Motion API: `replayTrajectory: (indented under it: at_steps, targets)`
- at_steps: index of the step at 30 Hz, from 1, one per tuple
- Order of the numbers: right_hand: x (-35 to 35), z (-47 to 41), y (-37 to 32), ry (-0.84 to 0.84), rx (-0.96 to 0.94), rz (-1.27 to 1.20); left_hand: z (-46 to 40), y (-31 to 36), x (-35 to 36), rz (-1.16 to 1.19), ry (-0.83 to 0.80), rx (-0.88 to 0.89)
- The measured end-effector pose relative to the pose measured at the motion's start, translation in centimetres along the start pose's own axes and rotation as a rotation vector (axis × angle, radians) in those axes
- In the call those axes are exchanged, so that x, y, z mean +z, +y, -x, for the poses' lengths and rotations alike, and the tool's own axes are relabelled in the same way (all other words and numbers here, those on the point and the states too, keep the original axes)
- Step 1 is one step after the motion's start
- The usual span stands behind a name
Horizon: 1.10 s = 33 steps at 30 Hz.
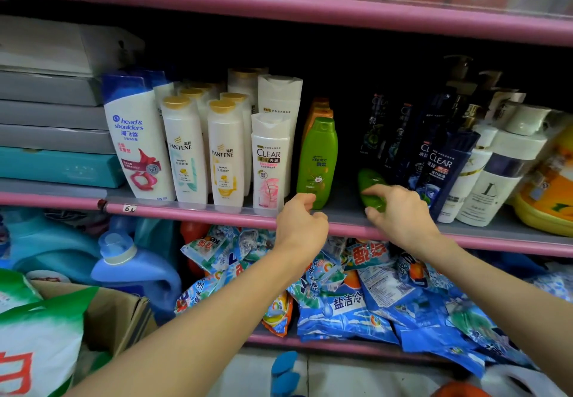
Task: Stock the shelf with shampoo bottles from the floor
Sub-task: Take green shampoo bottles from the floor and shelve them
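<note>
A green Rejoice shampoo bottle (318, 161) stands upright on the pink-edged shelf (192, 212), with orange bottles behind it. My left hand (302, 221) touches its base with thumb and fingertips. A second green bottle (370, 187) lies on its side on the shelf to the right. My right hand (398, 212) grips that lying bottle, fingers curled over its lower end. White Pantene, Clear and Head & Shoulders bottles (186, 148) stand in rows at the left.
Dark blue Clear bottles (440, 164) and white pump bottles (496, 173) crowd the right side. Stacked grey and teal boxes (52, 136) fill the left. Below are blue detergent bags (372, 300), a blue jug (130, 269) and a cardboard box (114, 313).
</note>
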State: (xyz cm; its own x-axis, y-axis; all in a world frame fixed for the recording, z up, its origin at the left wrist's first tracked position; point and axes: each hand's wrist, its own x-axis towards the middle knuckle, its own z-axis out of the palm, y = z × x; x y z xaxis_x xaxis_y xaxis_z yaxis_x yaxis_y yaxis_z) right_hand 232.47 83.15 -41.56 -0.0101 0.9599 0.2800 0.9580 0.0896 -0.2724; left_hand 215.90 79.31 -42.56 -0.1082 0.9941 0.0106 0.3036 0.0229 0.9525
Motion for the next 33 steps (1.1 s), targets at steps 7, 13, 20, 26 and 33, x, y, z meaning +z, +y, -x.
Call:
replayTrajectory:
  at_steps: [7, 13, 20, 26, 33]
  targets:
    - [-2.3, 0.7, 0.3, 0.198, 0.060, -0.181, 1.2, 0.1, -0.2, 0.010, -0.021, -0.012]
    - [-7.4, -0.1, -0.2, 0.287, -0.046, -0.217, 1.8, 0.4, 0.2, 0.046, -0.061, -0.010]
    - [-7.1, -2.2, -1.0, 0.181, -0.151, -0.278, 2.1, 1.1, 1.0, 0.061, -0.078, -0.013]
    - [-6.9, -0.6, -1.7, 0.354, -0.165, -0.300, 2.4, 0.7, 0.3, -0.025, -0.077, 0.098]
    - [-10.7, 4.1, -4.3, 0.418, -0.098, -0.725, 3.5, 1.4, 1.0, -0.221, 0.084, 0.388]
